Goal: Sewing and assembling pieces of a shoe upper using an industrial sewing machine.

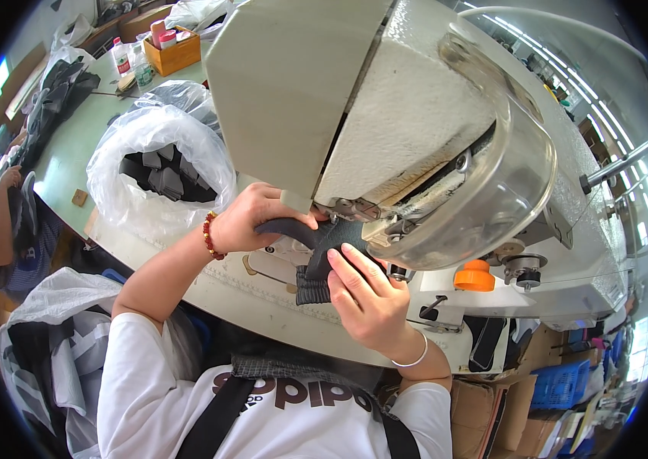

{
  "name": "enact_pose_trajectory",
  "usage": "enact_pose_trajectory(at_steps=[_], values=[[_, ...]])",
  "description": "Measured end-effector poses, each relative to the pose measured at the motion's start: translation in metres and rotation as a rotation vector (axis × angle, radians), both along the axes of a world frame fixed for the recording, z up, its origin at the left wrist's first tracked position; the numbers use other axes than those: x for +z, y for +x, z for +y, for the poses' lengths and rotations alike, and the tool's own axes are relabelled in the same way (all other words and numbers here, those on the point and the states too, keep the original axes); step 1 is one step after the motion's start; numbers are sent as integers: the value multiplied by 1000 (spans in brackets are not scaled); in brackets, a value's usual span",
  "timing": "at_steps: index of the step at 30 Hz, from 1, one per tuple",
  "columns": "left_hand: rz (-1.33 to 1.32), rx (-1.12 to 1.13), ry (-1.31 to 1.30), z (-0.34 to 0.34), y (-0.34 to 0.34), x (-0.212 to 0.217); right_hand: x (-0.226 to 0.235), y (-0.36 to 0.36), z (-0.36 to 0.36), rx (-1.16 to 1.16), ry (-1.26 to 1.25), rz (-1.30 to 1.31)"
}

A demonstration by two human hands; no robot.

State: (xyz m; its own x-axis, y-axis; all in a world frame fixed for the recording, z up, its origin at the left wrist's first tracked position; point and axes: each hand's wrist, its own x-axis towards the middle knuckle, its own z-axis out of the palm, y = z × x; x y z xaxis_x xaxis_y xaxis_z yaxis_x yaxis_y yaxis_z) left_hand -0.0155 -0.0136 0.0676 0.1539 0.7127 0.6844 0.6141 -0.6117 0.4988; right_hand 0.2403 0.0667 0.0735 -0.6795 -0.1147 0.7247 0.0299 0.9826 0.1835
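Observation:
A dark grey fabric piece [322, 264] with a ribbed, gathered end lies on the bed of a white sewing machine [416, 99], partly beneath its head. My left hand [251, 218] grips the curved left end of the fabric, close to the needle area. On the piece's right side my right hand [370, 302] lies flat, fingers stretched out and pressing on the cloth. A clear plastic guard [519, 183] juts out just above and right of that hand. The needle itself is hidden behind the machine's head and the fingers.
Left of the machine stands a clear plastic bag [110, 172] of dark cut pieces. Farther back are a wooden box [176, 57] and bottles [121, 57]. An orange cap [475, 277] sits at right. A white sack [33, 314] is lower left; another person [10, 237] works beyond it.

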Motion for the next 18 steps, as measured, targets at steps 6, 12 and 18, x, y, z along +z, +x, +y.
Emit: enact_pose_trajectory(at_steps=[6, 12, 18], values=[[204, 61, 79, -6, 3, 4, -2, 6, 6, -9, -72, -51], [307, 218, 230, -8, 18, -1, 2, 8, 25, 70, -99, -47], [308, 244, 209, -6, 22, -17, -3, 9, 23, 22, -49, -67]])
